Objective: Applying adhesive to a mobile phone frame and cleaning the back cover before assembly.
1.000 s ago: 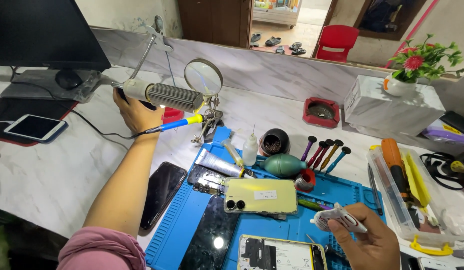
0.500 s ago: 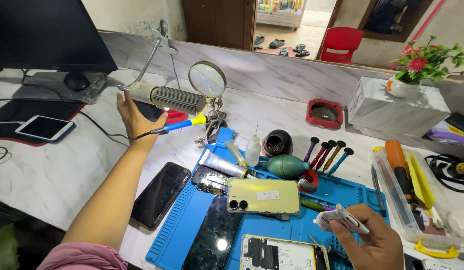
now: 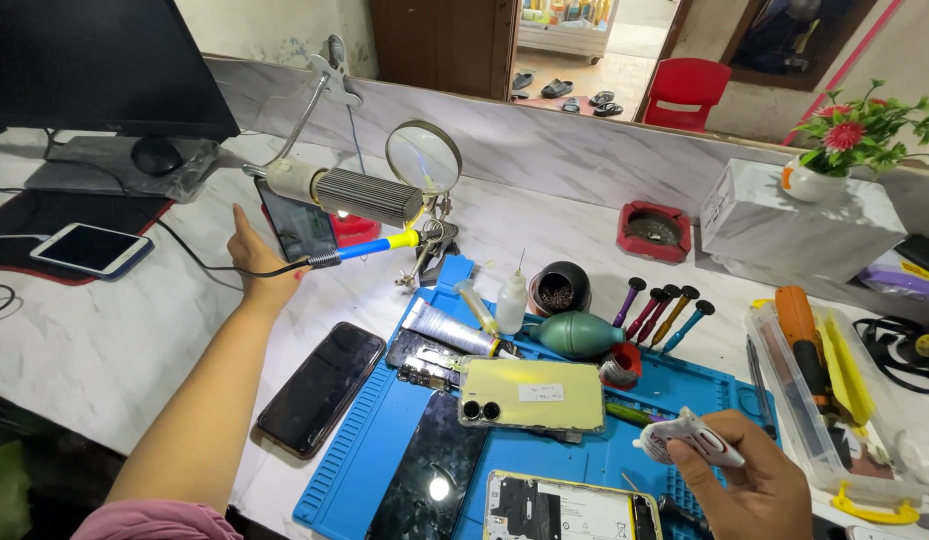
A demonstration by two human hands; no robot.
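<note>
Risk sits mostly at the left hand (image 3: 253, 268), stretched far across the surface (image 3: 115, 340), fingers open, touching a dark phone (image 3: 297, 228) propped beside the soldering iron (image 3: 370, 248); nothing is gripped. A nudge could tip that phone or drag the iron's cord, and the iron's tip may be hot. The right hand (image 3: 750, 488) is closed around a small white tube (image 3: 688, 437) over the blue mat (image 3: 385, 440), near the yellow phone back (image 3: 533, 394); squeezing could drip onto open parts. Hard to tell whether the tube is capped. The lower phone (image 3: 565, 508) is cut off by the frame.
</note>
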